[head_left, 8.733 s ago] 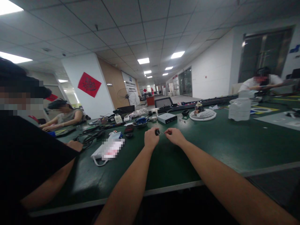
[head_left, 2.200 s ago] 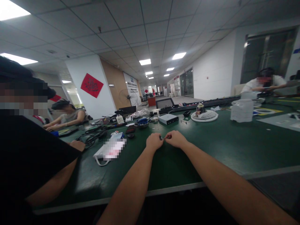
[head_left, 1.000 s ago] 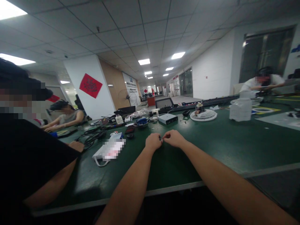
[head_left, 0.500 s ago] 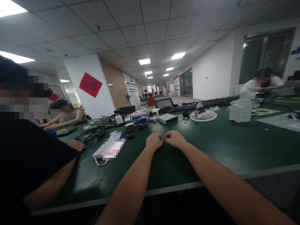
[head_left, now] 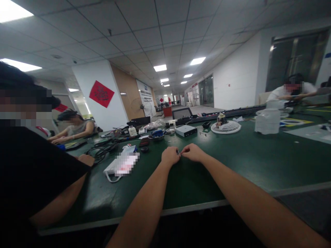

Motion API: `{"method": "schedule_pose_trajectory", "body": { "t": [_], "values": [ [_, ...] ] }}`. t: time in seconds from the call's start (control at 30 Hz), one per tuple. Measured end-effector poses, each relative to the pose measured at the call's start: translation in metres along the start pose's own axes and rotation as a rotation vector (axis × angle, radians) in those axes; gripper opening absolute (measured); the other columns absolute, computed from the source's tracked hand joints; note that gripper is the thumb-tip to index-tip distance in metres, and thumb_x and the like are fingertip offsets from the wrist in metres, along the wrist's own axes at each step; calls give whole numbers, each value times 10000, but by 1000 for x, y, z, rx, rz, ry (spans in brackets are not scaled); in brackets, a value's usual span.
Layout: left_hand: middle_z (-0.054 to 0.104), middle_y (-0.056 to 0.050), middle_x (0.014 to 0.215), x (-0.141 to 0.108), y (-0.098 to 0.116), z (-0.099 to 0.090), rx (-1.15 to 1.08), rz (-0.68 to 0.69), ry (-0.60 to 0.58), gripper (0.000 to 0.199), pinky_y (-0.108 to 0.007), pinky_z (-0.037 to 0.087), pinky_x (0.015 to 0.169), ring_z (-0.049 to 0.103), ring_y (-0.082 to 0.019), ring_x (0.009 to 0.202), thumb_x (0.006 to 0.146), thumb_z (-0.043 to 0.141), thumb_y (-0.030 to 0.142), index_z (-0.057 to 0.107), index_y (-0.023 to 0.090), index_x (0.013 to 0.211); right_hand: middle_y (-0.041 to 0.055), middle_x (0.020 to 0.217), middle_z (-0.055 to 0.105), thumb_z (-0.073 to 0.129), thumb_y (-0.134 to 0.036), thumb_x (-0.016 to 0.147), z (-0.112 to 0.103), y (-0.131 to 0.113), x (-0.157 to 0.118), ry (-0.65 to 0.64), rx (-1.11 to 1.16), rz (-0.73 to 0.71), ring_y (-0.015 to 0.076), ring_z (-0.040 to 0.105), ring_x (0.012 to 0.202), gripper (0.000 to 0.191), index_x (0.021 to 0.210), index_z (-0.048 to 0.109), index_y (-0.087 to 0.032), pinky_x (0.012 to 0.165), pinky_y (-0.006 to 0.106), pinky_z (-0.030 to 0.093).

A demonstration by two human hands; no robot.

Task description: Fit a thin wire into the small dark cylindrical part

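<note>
Left hand point(head_left: 170, 156): grasps 1 dark part point(head_left: 177, 152) | Right hand point(head_left: 193, 152): pinched beside it, contents unclear | Table point(head_left: 258, 165): 1 silver box point(head_left: 185, 130), 1 white grille point(head_left: 230, 127)

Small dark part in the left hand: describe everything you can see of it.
The small dark part looks blackish, with a paler glint at its exposed end. The left hand is closed around it and hides most of it, so its full shape and material cannot be told. The exposed end faces the right hand, close by; contact there is unclear. It sits above the green tabletop.
</note>
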State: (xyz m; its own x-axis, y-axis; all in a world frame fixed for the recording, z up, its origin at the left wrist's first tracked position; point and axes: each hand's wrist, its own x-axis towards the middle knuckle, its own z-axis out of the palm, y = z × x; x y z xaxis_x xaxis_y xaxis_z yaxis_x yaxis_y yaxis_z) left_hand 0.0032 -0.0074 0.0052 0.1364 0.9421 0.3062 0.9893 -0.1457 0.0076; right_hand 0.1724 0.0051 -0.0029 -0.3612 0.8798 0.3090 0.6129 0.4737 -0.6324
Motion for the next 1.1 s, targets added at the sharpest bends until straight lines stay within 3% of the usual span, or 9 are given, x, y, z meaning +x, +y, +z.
{"method": "schedule_pose_trajectory", "body": {
  "t": [0.17,0.3,0.47,0.6,0.77,0.93,1.1],
  "values": [
    [732,-89,998,0,0,0,-3,2,-2,282,-334,540,796,688,-257,946,854,563,457,722,250,963,59,874,774,683,-265,765,-1,0,0,54,-17,55,204,696,843,188,884,809,-195,733,254,494],
    [728,-93,1018,0,0,-1,-2,2,-7,281,-331,537,809,684,-255,963,848,577,448,719,249,985,16,775,762,682,-280,770,-1,-1,-2,-4,10,40,174,692,743,157,842,807,-218,668,233,493],
    [726,-96,1033,-1,0,-2,0,0,-7,297,-342,536,832,683,-259,979,871,557,465,716,244,990,51,896,770,664,-268,785,-2,-2,-3,54,-8,34,189,689,849,190,897,802,-199,761,253,495],
    [729,-93,1029,-2,1,-4,3,4,-21,269,-322,536,829,685,-248,977,856,587,439,718,242,985,23,800,762,695,-250,756,-2,-3,-3,-2,-1,9,175,688,776,122,807,795,-201,697,233,491],
    [735,-79,1009,-3,2,-4,2,10,-21,259,-328,542,823,689,-245,960,868,563,426,720,253,980,23,874,767,667,-278,794,-1,-2,-3,32,-19,17,172,686,820,178,902,795,-217,718,234,484],
    [736,-89,1017,-3,3,-3,6,2,-17,267,-322,538,849,689,-247,977,857,585,436,726,246,982,30,771,751,705,-270,750,-2,-3,-4,25,-61,17,182,679,754,104,772,783,-206,700,245,482],
    [734,-91,1030,-3,3,-3,1,1,-14,280,-336,545,835,690,-257,977,861,577,447,724,250,996,15,851,761,668,-255,797,-4,-6,-5,32,-56,-16,161,682,801,143,875,781,-214,718,222,480]
  ]
}}
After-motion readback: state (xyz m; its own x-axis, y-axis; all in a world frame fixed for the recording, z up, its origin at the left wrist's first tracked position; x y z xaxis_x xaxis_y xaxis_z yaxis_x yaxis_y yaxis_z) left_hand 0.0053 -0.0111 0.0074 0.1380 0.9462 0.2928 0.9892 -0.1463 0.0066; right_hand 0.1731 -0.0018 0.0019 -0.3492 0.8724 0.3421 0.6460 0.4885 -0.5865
